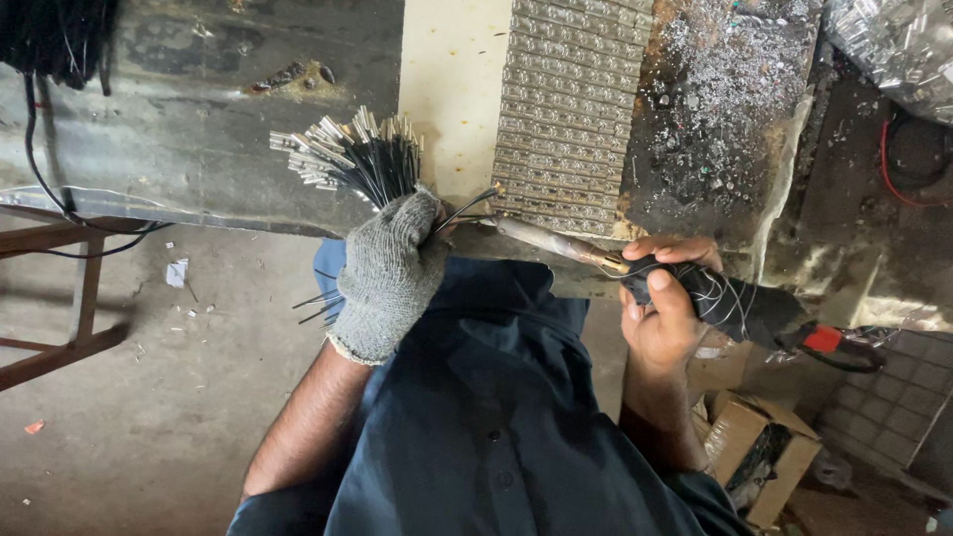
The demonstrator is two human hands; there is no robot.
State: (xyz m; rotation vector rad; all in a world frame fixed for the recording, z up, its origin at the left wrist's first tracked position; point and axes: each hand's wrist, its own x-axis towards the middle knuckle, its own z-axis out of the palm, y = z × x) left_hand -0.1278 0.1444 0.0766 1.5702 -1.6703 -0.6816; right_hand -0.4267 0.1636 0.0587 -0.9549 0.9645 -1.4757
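Two hands are busy. Your left hand (389,273), in a grey glove, is squeezed tight around a bunch of thin black wires with shiny tips (349,159) that fan out toward 11 o'clock. Your right hand (663,308) is closed around a tool with a black taped handle (730,303). Its metal rod (556,243) points toward 10 o'clock, near one wire sticking out of the bunch. A ridged metal tray (571,109) lies at 12 o'clock.

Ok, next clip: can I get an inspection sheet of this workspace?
Surface: worn bench, ridged metal plate on it.
Job's things: bundle of black wires with metal tips; soldering iron.
Clutter: metal scraps on the bench.
Grips: gloved left hand clutches the bundle; bare right hand holds the iron's wrapped handle.
Cables: black cable at left; red one at right.
Surroundings: cardboard box, concrete floor.
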